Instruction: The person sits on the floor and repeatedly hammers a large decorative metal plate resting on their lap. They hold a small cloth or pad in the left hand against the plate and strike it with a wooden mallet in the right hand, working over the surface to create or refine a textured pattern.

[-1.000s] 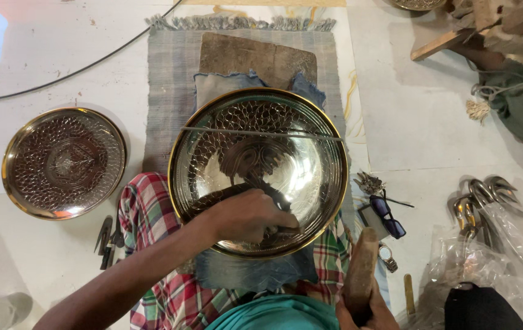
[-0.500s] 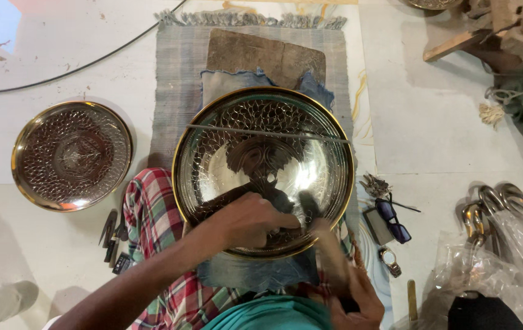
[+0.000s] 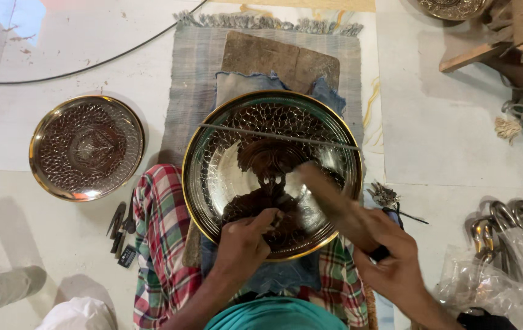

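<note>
A large round engraved metal plate (image 3: 195, 160) with a gold rim rests on my lap over a blue cloth (image 3: 237, 85). My left hand (image 3: 244, 245) sits on the plate's near edge, fingers pinched on a small dark punch (image 3: 275, 219) that stands on the engraved surface. My right hand (image 3: 391, 260) is at the plate's lower right and grips a wooden mallet (image 3: 324, 190). The mallet is blurred with motion, and its head is over the plate just right of the punch. A thin rod (image 3: 273, 134) lies across the plate.
A smaller engraved plate (image 3: 87, 146) lies on the floor to the left, with small tools (image 3: 121, 227) beside it. A wooden board (image 3: 279, 58) lies on a striped rug (image 3: 197, 67). Keys and scissors (image 3: 388, 197), metal hooks (image 3: 498, 225) and a plastic bag (image 3: 487, 282) are on the right.
My right hand has brought the mallet up from beside my lap and over the plate toward the punch. My left hand has stayed on the plate.
</note>
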Action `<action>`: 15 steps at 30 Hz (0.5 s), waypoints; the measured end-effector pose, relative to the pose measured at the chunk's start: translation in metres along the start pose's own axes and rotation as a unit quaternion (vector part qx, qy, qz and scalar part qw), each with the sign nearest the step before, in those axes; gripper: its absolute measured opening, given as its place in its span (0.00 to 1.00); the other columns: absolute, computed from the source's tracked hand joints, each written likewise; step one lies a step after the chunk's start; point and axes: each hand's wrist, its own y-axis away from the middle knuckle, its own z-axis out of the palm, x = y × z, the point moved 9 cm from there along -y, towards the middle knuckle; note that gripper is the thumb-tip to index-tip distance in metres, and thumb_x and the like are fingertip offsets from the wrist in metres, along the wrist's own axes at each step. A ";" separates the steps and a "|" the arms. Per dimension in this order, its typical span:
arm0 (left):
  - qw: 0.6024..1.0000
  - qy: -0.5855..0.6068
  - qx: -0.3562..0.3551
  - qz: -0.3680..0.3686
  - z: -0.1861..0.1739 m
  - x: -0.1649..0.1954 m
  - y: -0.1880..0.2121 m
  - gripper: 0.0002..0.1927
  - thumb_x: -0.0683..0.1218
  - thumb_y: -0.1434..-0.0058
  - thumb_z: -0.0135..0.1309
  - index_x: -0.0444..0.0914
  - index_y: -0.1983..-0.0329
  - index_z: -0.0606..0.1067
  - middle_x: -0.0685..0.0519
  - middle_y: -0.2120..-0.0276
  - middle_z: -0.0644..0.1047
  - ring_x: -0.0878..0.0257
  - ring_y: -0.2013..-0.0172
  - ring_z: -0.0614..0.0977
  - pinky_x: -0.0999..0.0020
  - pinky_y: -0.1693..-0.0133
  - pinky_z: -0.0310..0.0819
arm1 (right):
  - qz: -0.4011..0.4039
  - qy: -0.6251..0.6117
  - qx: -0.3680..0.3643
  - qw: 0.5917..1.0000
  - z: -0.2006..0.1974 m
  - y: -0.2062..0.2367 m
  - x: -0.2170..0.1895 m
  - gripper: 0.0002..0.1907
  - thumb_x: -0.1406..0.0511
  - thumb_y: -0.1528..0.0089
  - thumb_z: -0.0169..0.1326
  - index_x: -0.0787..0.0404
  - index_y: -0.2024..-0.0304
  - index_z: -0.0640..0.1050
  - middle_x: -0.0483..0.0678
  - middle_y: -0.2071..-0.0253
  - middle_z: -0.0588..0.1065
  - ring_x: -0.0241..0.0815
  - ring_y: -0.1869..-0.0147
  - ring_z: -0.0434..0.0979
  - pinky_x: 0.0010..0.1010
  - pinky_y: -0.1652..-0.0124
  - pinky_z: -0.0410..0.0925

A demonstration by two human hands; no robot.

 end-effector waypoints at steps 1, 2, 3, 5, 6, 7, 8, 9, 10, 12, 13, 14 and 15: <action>1.000 0.000 0.015 -0.019 -0.001 -0.001 0.004 0.25 0.34 0.54 0.55 0.40 0.50 0.75 0.44 0.69 0.83 0.49 0.70 0.86 0.57 0.68 0.82 | 0.020 0.149 -0.072 0.986 0.004 -0.005 -0.002 0.42 0.74 0.51 0.58 0.40 0.35 0.74 0.42 0.45 0.80 0.31 0.66 0.80 0.24 0.68 0.74; 0.999 0.013 0.045 -0.027 -0.004 0.000 0.007 0.26 0.34 0.54 0.54 0.40 0.49 0.75 0.44 0.68 0.83 0.49 0.69 0.86 0.57 0.67 0.83 | -0.009 0.023 -0.050 0.998 -0.005 -0.012 -0.017 0.41 0.75 0.51 0.56 0.45 0.34 0.73 0.46 0.45 0.79 0.33 0.64 0.79 0.25 0.69 0.73; 0.996 0.026 0.073 -0.033 -0.006 0.003 0.011 0.27 0.33 0.55 0.52 0.39 0.48 0.75 0.44 0.67 0.83 0.49 0.67 0.87 0.57 0.66 0.83 | -0.037 -0.105 -0.024 0.994 -0.012 -0.018 -0.032 0.41 0.75 0.50 0.54 0.50 0.33 0.72 0.49 0.45 0.78 0.36 0.62 0.79 0.27 0.71 0.72; 0.991 0.026 0.116 -0.054 -0.007 0.005 0.018 0.28 0.33 0.55 0.52 0.38 0.48 0.74 0.44 0.67 0.83 0.48 0.67 0.87 0.56 0.66 0.83 | -0.092 -0.083 -0.019 0.992 -0.024 -0.029 -0.057 0.43 0.74 0.54 0.54 0.52 0.32 0.72 0.50 0.48 0.77 0.38 0.64 0.79 0.30 0.72 0.71; 0.989 0.011 0.131 -0.070 -0.007 0.006 0.022 0.27 0.33 0.55 0.53 0.37 0.49 0.74 0.43 0.67 0.83 0.47 0.67 0.86 0.54 0.67 0.81 | -0.120 0.064 -0.039 0.990 -0.025 -0.034 -0.068 0.47 0.73 0.57 0.56 0.48 0.32 0.73 0.47 0.50 0.78 0.39 0.67 0.79 0.33 0.72 0.71; 0.986 -0.006 0.147 -0.079 -0.008 0.005 0.023 0.26 0.33 0.55 0.53 0.37 0.50 0.73 0.43 0.68 0.83 0.46 0.68 0.86 0.53 0.68 0.80 | -0.146 0.210 -0.052 0.965 -0.025 -0.040 -0.076 0.50 0.72 0.61 0.57 0.44 0.32 0.75 0.44 0.52 0.79 0.39 0.70 0.79 0.35 0.72 0.71; 0.982 -0.002 0.176 -0.068 -0.011 0.007 0.025 0.26 0.32 0.54 0.52 0.37 0.49 0.73 0.44 0.67 0.83 0.48 0.67 0.86 0.55 0.66 0.82 | -0.106 0.151 -0.076 0.980 -0.026 -0.047 -0.076 0.49 0.72 0.59 0.57 0.44 0.32 0.74 0.43 0.52 0.79 0.38 0.72 0.79 0.34 0.73 0.72; 0.977 0.003 0.206 -0.060 -0.013 0.010 0.028 0.26 0.32 0.53 0.51 0.37 0.48 0.73 0.44 0.67 0.83 0.50 0.66 0.87 0.58 0.65 0.84 | -0.066 0.093 -0.103 0.988 -0.027 -0.051 -0.075 0.48 0.72 0.58 0.56 0.45 0.32 0.73 0.42 0.51 0.79 0.38 0.73 0.80 0.33 0.75 0.73; 0.970 0.010 0.236 -0.054 -0.017 0.012 0.032 0.27 0.31 0.52 0.50 0.38 0.47 0.73 0.45 0.67 0.83 0.52 0.66 0.88 0.60 0.64 0.85 | -0.025 0.035 -0.134 0.990 -0.025 -0.054 -0.074 0.46 0.72 0.56 0.56 0.45 0.32 0.73 0.42 0.50 0.79 0.37 0.75 0.81 0.31 0.77 0.73; 0.969 0.008 0.190 -0.155 -0.008 -0.007 0.035 0.29 0.32 0.52 0.53 0.36 0.44 0.72 0.44 0.73 0.81 0.52 0.72 0.87 0.59 0.69 0.83 | -0.052 0.099 -0.153 0.982 -0.022 -0.059 -0.085 0.44 0.70 0.54 0.59 0.43 0.33 0.73 0.40 0.48 0.79 0.39 0.76 0.80 0.33 0.77 0.72; 0.965 0.007 0.163 -0.203 -0.003 -0.016 0.038 0.30 0.32 0.52 0.54 0.35 0.42 0.71 0.43 0.76 0.81 0.52 0.75 0.86 0.58 0.71 0.81 | -0.063 0.129 -0.160 0.977 -0.021 -0.060 -0.090 0.43 0.69 0.53 0.60 0.43 0.33 0.73 0.40 0.47 0.79 0.40 0.77 0.79 0.33 0.77 0.72; 0.965 -0.005 0.176 -0.196 -0.006 -0.015 0.038 0.30 0.32 0.53 0.55 0.35 0.42 0.72 0.43 0.75 0.81 0.51 0.74 0.86 0.58 0.71 0.81 | -0.082 0.178 -0.168 0.966 -0.018 -0.060 -0.095 0.45 0.70 0.55 0.59 0.41 0.33 0.73 0.40 0.48 0.79 0.39 0.75 0.79 0.34 0.77 0.71; 0.963 -0.016 0.191 -0.189 -0.008 -0.014 0.039 0.31 0.32 0.53 0.56 0.35 0.42 0.72 0.43 0.74 0.82 0.50 0.73 0.86 0.58 0.71 0.82 | -0.103 0.227 -0.175 0.952 -0.016 -0.060 -0.099 0.47 0.71 0.56 0.58 0.40 0.32 0.73 0.40 0.50 0.78 0.39 0.72 0.79 0.34 0.76 0.70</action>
